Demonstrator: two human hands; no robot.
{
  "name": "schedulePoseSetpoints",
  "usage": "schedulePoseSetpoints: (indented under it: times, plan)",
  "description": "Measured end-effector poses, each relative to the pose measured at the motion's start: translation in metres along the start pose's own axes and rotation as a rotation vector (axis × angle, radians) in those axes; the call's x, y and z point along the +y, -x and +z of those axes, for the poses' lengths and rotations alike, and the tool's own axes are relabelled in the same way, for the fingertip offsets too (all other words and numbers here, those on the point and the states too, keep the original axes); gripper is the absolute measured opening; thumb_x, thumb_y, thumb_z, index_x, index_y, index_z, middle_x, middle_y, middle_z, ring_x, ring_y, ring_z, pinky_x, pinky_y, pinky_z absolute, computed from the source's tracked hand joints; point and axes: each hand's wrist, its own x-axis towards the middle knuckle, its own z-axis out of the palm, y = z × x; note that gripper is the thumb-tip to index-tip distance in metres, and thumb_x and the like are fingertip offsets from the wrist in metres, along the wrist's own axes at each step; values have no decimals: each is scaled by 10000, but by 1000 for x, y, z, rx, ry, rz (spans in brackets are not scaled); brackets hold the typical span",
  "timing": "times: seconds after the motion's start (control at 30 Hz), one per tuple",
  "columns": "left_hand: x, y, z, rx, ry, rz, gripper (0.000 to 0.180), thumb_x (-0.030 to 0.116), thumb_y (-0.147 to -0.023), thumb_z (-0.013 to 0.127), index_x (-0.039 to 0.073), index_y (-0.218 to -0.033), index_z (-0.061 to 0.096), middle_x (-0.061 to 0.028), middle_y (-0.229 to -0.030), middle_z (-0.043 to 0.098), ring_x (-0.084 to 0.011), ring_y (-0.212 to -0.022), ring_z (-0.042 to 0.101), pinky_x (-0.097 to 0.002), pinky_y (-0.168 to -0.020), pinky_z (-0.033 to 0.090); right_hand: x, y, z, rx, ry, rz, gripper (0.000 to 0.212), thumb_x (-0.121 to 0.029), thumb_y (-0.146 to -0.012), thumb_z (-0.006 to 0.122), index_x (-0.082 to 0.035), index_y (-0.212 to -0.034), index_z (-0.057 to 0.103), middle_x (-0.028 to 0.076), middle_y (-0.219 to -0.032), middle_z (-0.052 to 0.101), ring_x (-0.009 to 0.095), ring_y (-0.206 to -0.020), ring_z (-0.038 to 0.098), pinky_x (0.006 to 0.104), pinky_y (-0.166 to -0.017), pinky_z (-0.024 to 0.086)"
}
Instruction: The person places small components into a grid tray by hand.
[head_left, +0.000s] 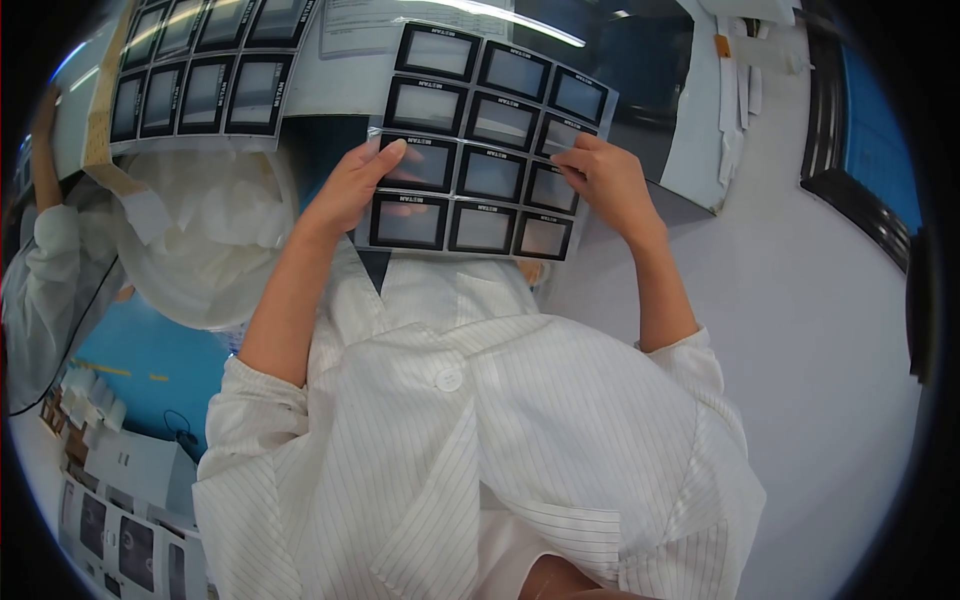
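Observation:
A clear sheet (452, 198) printed with several black-framed rectangular windows is held up in front of me, above my lap. At its left edge my left hand (352, 185) grips it, the thumb on the front and the fingers showing dimly through the windows. My right hand (608, 180) is at the right edge, thumb and forefinger pinched together on the sheet near one of the frames. Whether a loose piece lies between those fingertips is too small to tell.
Another sheet of black-framed windows (205, 75) lies at the upper left. Below it stands a round white bin (180, 305) lined with a pale bag. A grey-white wall (740, 330) rises on my right. Another person's sleeve (55, 245) shows at far left.

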Motion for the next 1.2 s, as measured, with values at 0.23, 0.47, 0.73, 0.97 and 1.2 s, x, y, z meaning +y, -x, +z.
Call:
schedulePoseSetpoints:
  times: [0.23, 0.47, 0.73, 0.97, 1.2]
  plan:
    - [5, 8, 0, -29, -23, -58, 402, 373, -942, 537, -1, -1088, 561, -128, -870, 621, -234, -745, 663, -312, -596, 570, 83, 54, -41, -81, 312, 228, 71, -134, -822, 622, -97, -837, 680, 89, -825, 594, 302, -734, 590, 381, -642, 464]
    - [10, 9, 16, -112, -124, -61, 348, 373, -940, 543, 35, -1019, 579, -61, -870, 568, -147, -827, 578, -332, -637, 577, 116, 70, 3, 480, 222, 430, 301, -306, -854, 651, -5, -842, 650, 124, -804, 627, 265, -712, 600, 366, -650, 463]
    - [25, 14, 30, -154, -305, 96, 337, 345, -956, 522, 14, -982, 580, -64, -791, 627, -118, -763, 611, -274, -697, 504, 13, 120, 138, 46, -1506, 742, 292, -190, -818, 701, -46, -1055, 609, 16, -808, 624, 112, -805, 598, 272, -716, 500]
    - [91, -44, 11, 300, -780, 400, 397, 382, -898, 594, -12, -947, 590, -97, -797, 637, -223, -699, 615, -358, -652, 500, 50, 43, 23, 304, -1264, 519, 179, -129, -799, 722, -58, -846, 565, -5, -787, 602, 43, -697, 544, 212, -596, 449]
    - [61, -38, 16, 724, -1456, 600, 357, 271, -882, 588, -72, -965, 528, -279, -943, 567, -429, -934, 536, -480, -827, 422, 58, 7, 36, 344, -634, 810, 677, -472, -759, 717, 68, -1125, 536, 174, -952, 635, 254, -862, 630, 329, -763, 503]
